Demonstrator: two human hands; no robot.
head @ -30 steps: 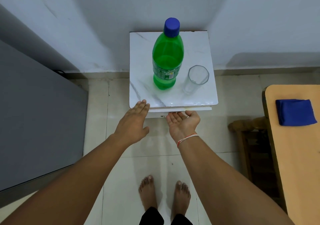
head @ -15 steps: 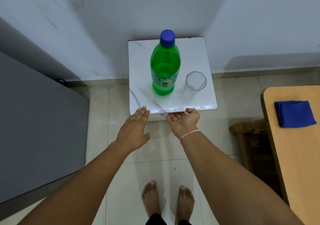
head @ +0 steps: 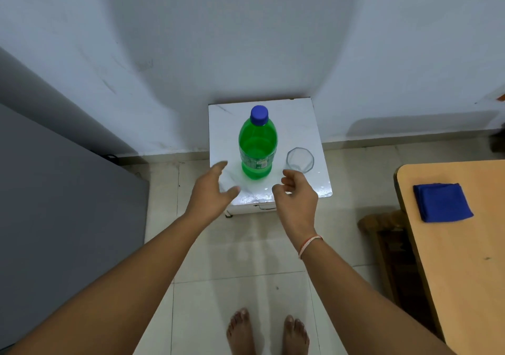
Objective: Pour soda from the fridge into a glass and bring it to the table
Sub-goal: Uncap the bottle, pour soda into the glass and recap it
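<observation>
A green soda bottle [head: 257, 147] with a blue cap stands upright on a small white marble-topped stand [head: 308, 125] against the wall. An empty clear glass [head: 299, 160] stands just right of the bottle. My left hand [head: 211, 193] hovers with fingers spread over the stand's front left, a little short of the bottle. My right hand [head: 296, 193] is over the front edge with fingers loosely curled, holding nothing, just below the glass. Neither hand touches the bottle or the glass.
A grey fridge side [head: 62, 196] fills the left. A wooden table [head: 464, 259] stands at the right with a folded blue cloth [head: 442, 202] on it, and a dark wooden chair [head: 382, 234] beside it. My bare feet [head: 267, 333] are on the tiled floor.
Both hands left the stand's front edge and rose over its top toward the bottle. The right hand turned palm down and curled. The camera view pulled back and up.
</observation>
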